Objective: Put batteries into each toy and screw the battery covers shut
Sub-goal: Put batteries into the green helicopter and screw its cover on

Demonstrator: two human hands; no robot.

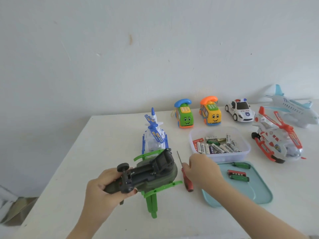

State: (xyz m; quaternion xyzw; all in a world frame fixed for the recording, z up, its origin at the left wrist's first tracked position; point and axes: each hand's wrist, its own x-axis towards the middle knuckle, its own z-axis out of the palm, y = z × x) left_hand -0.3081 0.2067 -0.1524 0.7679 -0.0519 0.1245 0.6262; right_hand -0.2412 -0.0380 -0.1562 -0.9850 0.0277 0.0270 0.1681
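My left hand (101, 185) grips a dark green toy helicopter (155, 171) by its tail, turned belly-up over the table. Its black battery bay is open and the cover (164, 158) stands raised at the nose end. My right hand (202, 169) reaches in from the right, and its fingertips pinch a red-handled screwdriver (187, 180) at the top of the handle. The screwdriver lies just right of the helicopter with its blade pointing away from me. A clear box (193, 135) holds several batteries. Three loose batteries (239, 173) lie on a teal tray (259, 192).
A blue-and-white helicopter (155, 135) stands just behind the green one. Along the back are a green phone car (184, 116), a yellow phone car (211, 114) and a police car (240, 111). At the right are a red-and-white helicopter (276, 138) and a white airplane (293, 109). The table's left edge runs diagonally.
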